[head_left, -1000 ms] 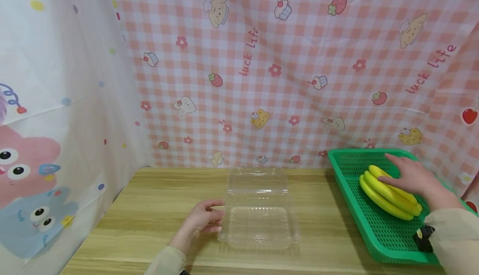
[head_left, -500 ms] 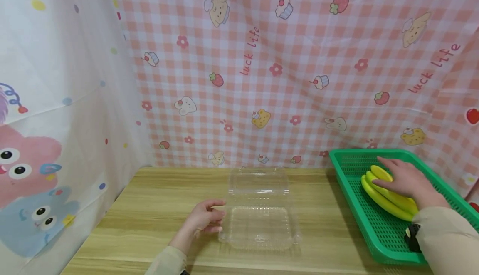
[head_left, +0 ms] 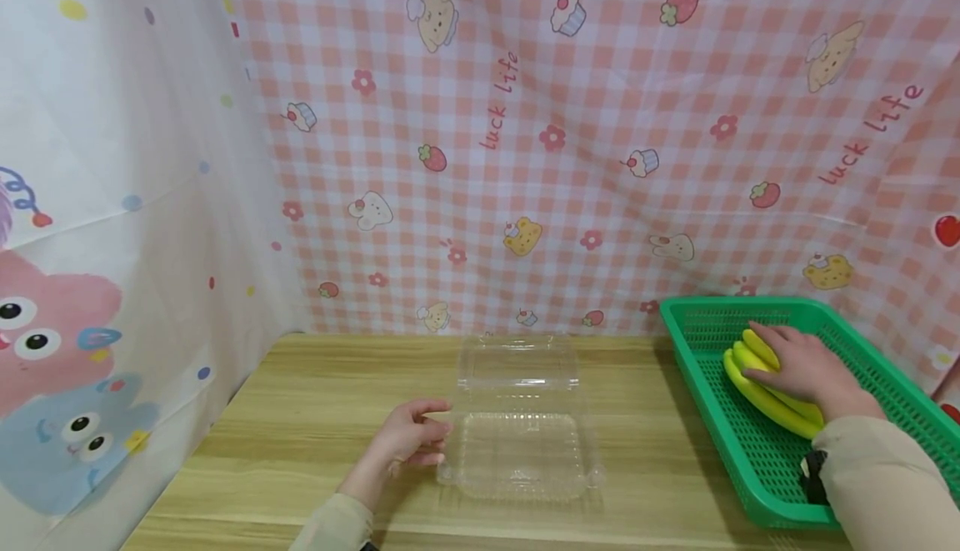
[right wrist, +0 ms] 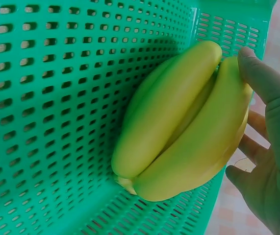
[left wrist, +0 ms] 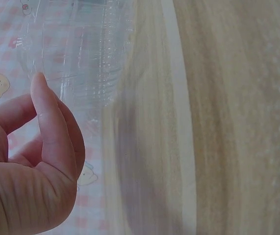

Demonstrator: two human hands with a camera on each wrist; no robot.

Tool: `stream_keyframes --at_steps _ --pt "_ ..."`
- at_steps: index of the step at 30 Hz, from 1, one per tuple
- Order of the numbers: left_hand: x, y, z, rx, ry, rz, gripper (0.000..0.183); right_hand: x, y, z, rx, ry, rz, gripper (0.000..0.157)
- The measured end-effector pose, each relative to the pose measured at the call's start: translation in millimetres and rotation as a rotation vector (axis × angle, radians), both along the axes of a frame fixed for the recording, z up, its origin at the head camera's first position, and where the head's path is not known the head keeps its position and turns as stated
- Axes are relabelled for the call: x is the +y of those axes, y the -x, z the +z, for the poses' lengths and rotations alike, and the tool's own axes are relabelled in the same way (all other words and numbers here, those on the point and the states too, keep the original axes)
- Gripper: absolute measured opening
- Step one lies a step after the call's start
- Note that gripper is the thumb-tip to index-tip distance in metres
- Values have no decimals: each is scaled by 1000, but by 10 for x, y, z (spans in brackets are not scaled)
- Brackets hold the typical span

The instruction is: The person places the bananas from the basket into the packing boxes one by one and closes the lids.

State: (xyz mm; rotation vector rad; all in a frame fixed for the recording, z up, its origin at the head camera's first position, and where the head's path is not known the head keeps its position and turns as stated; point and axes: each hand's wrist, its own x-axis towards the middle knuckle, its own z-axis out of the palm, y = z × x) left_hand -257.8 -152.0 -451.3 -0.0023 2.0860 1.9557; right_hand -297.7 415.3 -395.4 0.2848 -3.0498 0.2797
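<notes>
Lying under right hand's fingers (right wrist: 265,77) | bananas (right wrist: 169,112) | inside green basket (head_left: 706,405)

Around your left hand (head_left: 407,436): wooden tabletop (head_left: 330,405), pale grain. Beyond that hand and your right hand (head_left: 808,368): creased pink-and-white checked cloth (head_left: 600,101), printed with strawberries (head_left: 680,6), cupcakes (head_left: 569,16), flowers (head_left: 552,137), animal heads (head_left: 522,237), "luck life" lettering (head_left: 872,132). Left of your left hand: white cloth (head_left: 165,109), coloured dots, big-eyed pink figure (head_left: 67,309), blue figure (head_left: 67,468) below.
</notes>
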Motion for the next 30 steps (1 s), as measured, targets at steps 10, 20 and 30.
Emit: stream_keyframes --at_steps 10,20,30 --pt "-6 -1 -4 4 -1 -4 50 -46 -28 -43 -38 43 18 86" --pt "3 -4 10 3 -4 -8 50 -31 -52 -53 -39 16 12 84" --pt "2 -7 -3 3 -5 -10 49 -27 -76 -68 -3 14 47 73"
